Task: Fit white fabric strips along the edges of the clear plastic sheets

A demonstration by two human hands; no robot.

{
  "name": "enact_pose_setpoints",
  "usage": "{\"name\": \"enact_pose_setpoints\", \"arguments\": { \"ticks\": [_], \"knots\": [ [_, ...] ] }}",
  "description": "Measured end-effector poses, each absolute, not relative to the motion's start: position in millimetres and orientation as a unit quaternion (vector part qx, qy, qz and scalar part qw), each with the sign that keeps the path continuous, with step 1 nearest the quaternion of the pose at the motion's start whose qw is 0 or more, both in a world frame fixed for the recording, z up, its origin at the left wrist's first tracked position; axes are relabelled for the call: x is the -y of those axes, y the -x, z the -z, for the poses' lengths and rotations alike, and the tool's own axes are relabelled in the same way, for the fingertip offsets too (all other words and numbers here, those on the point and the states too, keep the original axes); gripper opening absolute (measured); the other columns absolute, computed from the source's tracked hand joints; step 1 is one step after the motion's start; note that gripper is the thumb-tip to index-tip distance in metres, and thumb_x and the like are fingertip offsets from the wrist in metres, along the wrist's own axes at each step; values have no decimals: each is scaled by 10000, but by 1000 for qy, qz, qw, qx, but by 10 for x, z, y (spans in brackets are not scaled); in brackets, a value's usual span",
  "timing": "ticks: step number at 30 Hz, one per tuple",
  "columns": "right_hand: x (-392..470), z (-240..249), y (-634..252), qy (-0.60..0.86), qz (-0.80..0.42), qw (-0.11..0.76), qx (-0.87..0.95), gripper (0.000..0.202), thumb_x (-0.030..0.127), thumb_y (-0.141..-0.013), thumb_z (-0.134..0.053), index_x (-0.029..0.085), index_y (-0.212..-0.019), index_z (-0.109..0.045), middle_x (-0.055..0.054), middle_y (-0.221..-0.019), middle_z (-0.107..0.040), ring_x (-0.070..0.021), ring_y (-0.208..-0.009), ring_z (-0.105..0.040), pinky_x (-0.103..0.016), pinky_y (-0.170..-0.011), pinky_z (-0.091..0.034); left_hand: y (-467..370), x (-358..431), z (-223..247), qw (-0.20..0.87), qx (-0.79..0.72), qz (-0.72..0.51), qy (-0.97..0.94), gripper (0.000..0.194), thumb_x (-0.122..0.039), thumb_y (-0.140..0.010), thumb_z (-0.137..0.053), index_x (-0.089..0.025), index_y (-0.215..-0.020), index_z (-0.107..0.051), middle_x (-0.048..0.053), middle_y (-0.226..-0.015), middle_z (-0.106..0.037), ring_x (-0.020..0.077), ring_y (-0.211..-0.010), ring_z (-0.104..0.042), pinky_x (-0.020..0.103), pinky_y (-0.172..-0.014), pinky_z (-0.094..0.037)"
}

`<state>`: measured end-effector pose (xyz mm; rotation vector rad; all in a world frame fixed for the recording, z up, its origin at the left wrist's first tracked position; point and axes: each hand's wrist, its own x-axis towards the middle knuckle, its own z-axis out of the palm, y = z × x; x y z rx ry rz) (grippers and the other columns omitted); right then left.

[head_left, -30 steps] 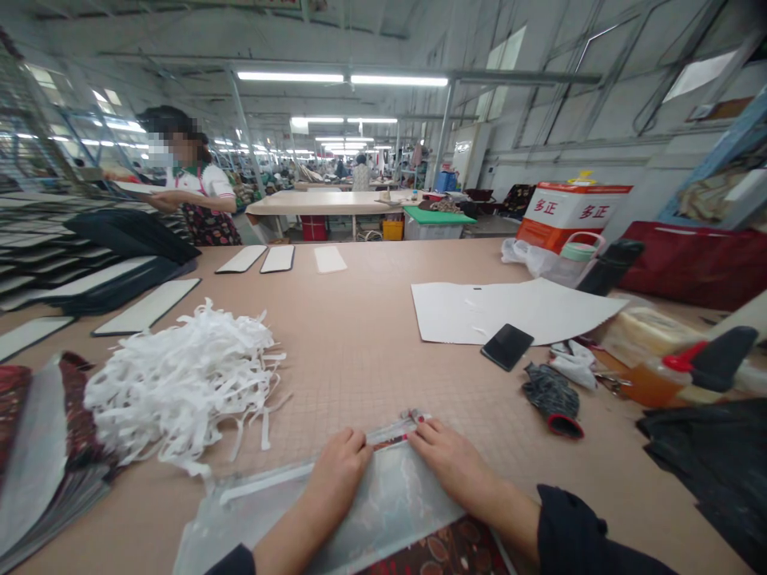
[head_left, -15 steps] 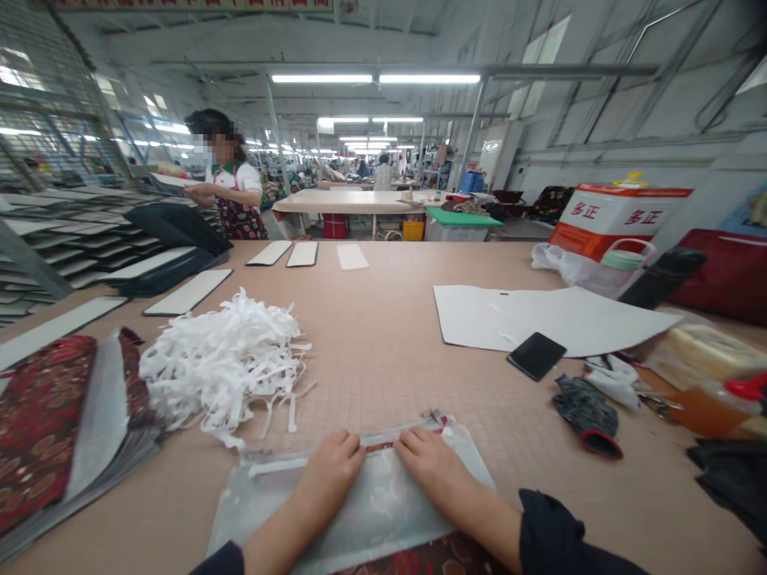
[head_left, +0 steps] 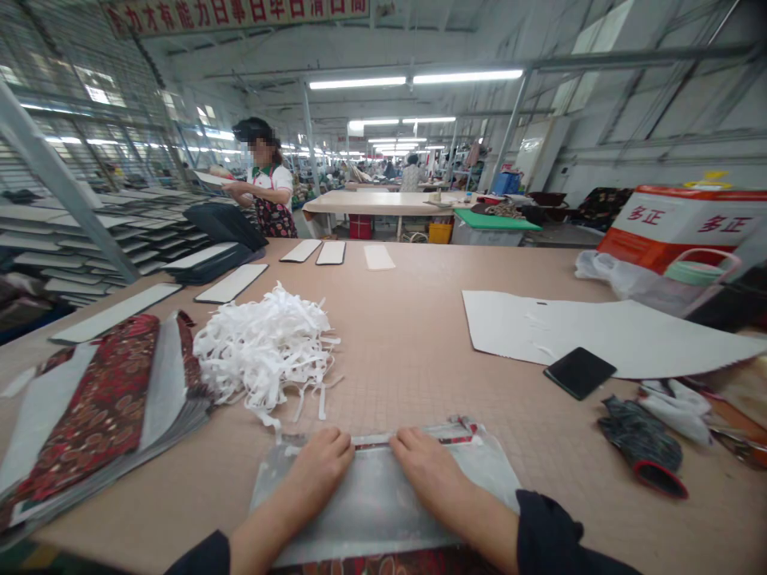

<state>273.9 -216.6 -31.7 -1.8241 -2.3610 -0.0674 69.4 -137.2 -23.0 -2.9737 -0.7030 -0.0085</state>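
A piece of fabric with a grey, translucent-looking backing (head_left: 371, 503) lies flat in front of me, and its dark red patterned side shows along the near edge and in a narrow slit by the far edge. My left hand (head_left: 323, 463) rests on the left part of that far edge, fingers curled together over it. On the same edge, a short gap to the right, my right hand (head_left: 423, 459) presses with bent fingers. Both sets of fingertips are partly hidden. A heap of white strips (head_left: 264, 347) lies beyond my left hand.
A stack of red patterned fabric pieces (head_left: 101, 399) lies at left. To the right are a white board (head_left: 599, 327), a black flat device (head_left: 580, 372) and a dark glove-like sleeve (head_left: 641, 443). Pale panels (head_left: 231, 283) lie farther back, where a person (head_left: 269, 188) stands holding a panel.
The view has turned left, so the table things appear farther right. Relative to the fabric, both hands have moved left along its far edge, and the white strip by my left hand is now mostly covered.
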Motion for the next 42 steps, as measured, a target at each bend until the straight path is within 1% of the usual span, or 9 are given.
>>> {"name": "enact_pose_setpoints", "arguments": {
  "ticks": [4,11,17,21,25,28,32,36,42],
  "knots": [
    [2199,488,-2675,575,61,84,812,201,69,-764,-528,141,-943,-589,-66,-887,-592,-207,-815,-513,-304,-680,-379,-595,1396,248,51,236,12,970,143,-157,-832,-512,-159,-972,-539,28,-892,-559,173,-812,-469,282,-712,-375],
    [2216,388,-2886,614,41,-4,788,203,7,-747,-497,150,-790,-634,-83,-811,-606,-209,-748,-534,-309,-627,-384,-349,1374,212,42,278,25,959,107,-139,-845,-485,-176,-913,-559,23,-857,-554,164,-799,-480,277,-698,-378],
    [1999,390,-2232,546,41,83,833,159,73,-784,-518,150,-904,-589,-64,-855,-587,-207,-791,-517,-315,-644,-387,-299,1432,234,103,248,37,963,135,-137,-841,-475,-144,-956,-543,47,-854,-563,176,-774,-488,336,-775,-389],
    [2044,466,-2292,543,57,67,835,139,65,-765,-537,135,-858,-613,-92,-856,-591,-217,-791,-515,-316,-645,-377,-132,1434,299,118,260,75,955,156,-128,-841,-463,-138,-973,-544,50,-858,-569,180,-818,-495,376,-863,-355],
    [1941,310,-2237,566,-13,42,823,157,54,-787,-498,145,-773,-624,-72,-813,-595,-193,-769,-522,-282,-633,-363,-5,1464,401,157,277,150,936,190,-151,-857,-431,-152,-1006,-548,63,-960,-572,205,-949,-474,399,-908,-314],
    [1771,246,-1985,543,-61,92,833,170,79,-824,-465,167,-826,-610,-36,-839,-588,-169,-804,-515,-252,-675,-361,53,1517,465,179,298,187,919,265,-136,-875,-356,-162,-1073,-529,72,-1036,-561,204,-976,-468,384,-892,-327],
    [1631,374,-1730,539,-71,149,826,195,121,-857,-427,181,-790,-600,-27,-828,-576,-169,-824,-494,-248,-697,-350,130,1583,508,150,336,186,911,238,-123,-868,-352,-162,-962,-567,49,-930,-581,178,-867,-500,349,-840,-374],
    [1632,482,-1679,518,-64,178,834,202,154,-867,-420,193,-780,-598,-20,-805,-570,-172,-790,-483,-261,-681,-343,155,1620,529,131,361,171,907,228,-111,-858,-372,-169,-970,-562,42,-926,-583,169,-860,-511,342,-831,-399],
    [1590,480,-1573,508,-86,213,830,199,137,-858,-419,192,-823,-607,-24,-821,-565,-171,-802,-489,-270,-710,-357,159,1661,522,153,365,198,897,306,-86,-865,-285,-135,-991,-559,77,-969,-590,179,-910,-521,345,-831,-428]
  ]
}}
